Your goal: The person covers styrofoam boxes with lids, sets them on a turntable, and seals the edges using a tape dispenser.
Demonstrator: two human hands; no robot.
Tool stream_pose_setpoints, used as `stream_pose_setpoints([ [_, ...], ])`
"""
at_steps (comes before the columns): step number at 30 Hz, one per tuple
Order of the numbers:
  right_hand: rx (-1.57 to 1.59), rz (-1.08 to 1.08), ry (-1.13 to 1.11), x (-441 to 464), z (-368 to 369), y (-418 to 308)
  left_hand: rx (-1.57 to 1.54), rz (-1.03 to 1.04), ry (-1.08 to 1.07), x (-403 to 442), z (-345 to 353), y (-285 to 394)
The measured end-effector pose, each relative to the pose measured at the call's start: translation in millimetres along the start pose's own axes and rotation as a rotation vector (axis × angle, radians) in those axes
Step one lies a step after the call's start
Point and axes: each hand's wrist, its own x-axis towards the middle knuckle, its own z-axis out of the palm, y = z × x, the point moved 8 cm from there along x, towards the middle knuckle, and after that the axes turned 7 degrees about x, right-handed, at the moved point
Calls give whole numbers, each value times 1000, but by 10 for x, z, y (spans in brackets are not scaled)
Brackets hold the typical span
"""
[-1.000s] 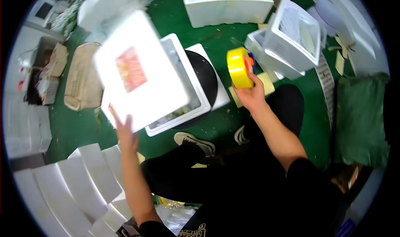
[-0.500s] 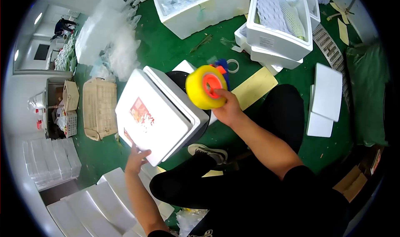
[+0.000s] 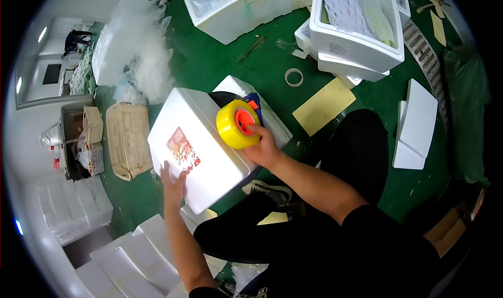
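Observation:
A white foam box with a red printed picture on one face stands tilted in front of me. My left hand lies against the printed face near its lower left edge, thumb and fingers spread. At the box's right side, my right hand grips a tape dispenser with a blue and red body, loaded with a wide roll of yellow tape. The dispenser is close to the box; whether its tape touches it I cannot tell. A black round surface shows partly behind the box, next to another white foam piece.
Foam boxes with net-wrapped contents stand at upper right, a long foam box at the top. A tape ring and yellow card lie on the green floor. A beige basket stands left; foam boxes lie lower left.
My right hand has brought the tape dispenser left and down, closer to the box. The dark gap along the lid no longer shows. My left hand has shifted further onto the printed face.

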Motion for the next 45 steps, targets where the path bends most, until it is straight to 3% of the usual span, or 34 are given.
stream_pose_setpoints([
  [1,-4,-2,3,-8,-11,-17,137,75,68,102,-51,-39],
  [2,-8,-6,4,-8,-10,-35,371,214,104,122,-174,292],
  [3,-8,2,3,2,-12,-52,585,348,275,60,-233,638],
  [4,-8,14,9,-14,-16,-59,358,461,236,212,-85,811],
  [6,-66,49,24,-20,-29,-127,384,635,227,189,296,1245],
  [7,-121,63,30,10,-19,-231,644,709,256,49,516,1500],
  [9,-283,3,148,286,59,-565,625,755,233,116,540,1373],
  [12,-676,41,22,757,788,-955,605,804,202,105,535,1385],
  [17,-1447,231,167,1263,1404,-804,617,823,203,123,527,1395],
  [23,-1562,462,90,1568,1222,-594,632,840,201,119,512,1416],
  [31,-1668,665,8,1528,1212,-507,617,786,207,124,523,1429],
  [35,-1771,873,13,941,946,-557,658,608,239,177,532,1441],
  [37,-1790,883,-79,434,842,-687,794,612,348,158,512,1509],
  [39,-1831,582,145,-225,1102,-1112,828,443,269,188,443,1658],
  [40,-1768,529,223,-631,1172,-1192,868,289,172,162,364,1774],
  [42,-1804,354,265,-1295,1247,-1356,981,64,96,318,205,1806],
  [43,-1877,262,250,-1640,1181,-1372,1065,189,89,548,187,1706],
  [45,-1743,260,376,-2227,972,-1338,966,29,-9,796,47,1354],
])
